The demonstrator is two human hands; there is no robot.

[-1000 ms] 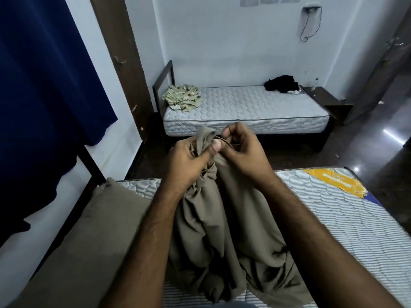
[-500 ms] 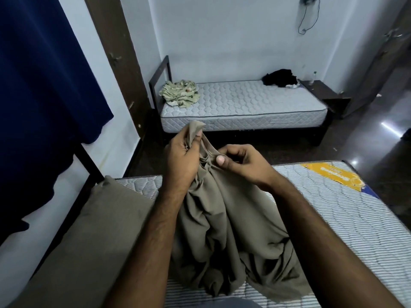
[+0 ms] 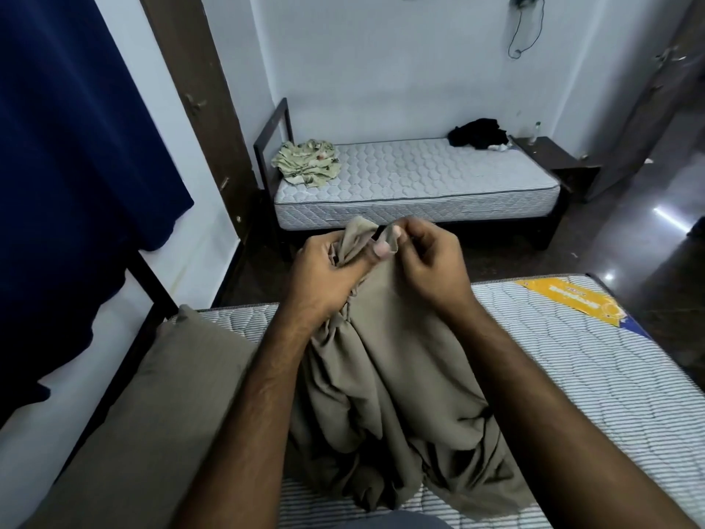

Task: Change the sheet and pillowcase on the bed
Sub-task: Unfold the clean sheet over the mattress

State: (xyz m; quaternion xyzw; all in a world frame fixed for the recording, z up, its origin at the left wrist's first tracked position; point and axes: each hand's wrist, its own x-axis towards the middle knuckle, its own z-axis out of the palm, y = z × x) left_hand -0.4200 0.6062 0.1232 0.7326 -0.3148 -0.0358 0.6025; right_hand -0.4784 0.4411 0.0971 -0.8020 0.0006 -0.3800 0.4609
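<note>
A bunched olive-tan sheet (image 3: 385, 395) hangs from both hands onto the bare quilted mattress (image 3: 572, 376) in front of me. My left hand (image 3: 328, 273) grips a gathered bundle of its edge, thumb pressed on the cloth. My right hand (image 3: 427, 269) pinches the same edge between thumb and fingertips, close beside the left. A pillow (image 3: 152, 414) in an olive-tan case lies on the mattress at the left, against the dark bed frame.
A second bare mattress (image 3: 419, 177) stands across the dark floor, with a crumpled floral cloth (image 3: 307, 166) at its head and dark clothing (image 3: 478, 133) at its foot. A blue curtain (image 3: 68, 147) hangs at left. A yellow label (image 3: 572, 297) marks my mattress.
My right hand has risen and closed in on my left hand again, taking a fresh pinch of the sheet's edge. The gathered bunch in my left hand is larger.
</note>
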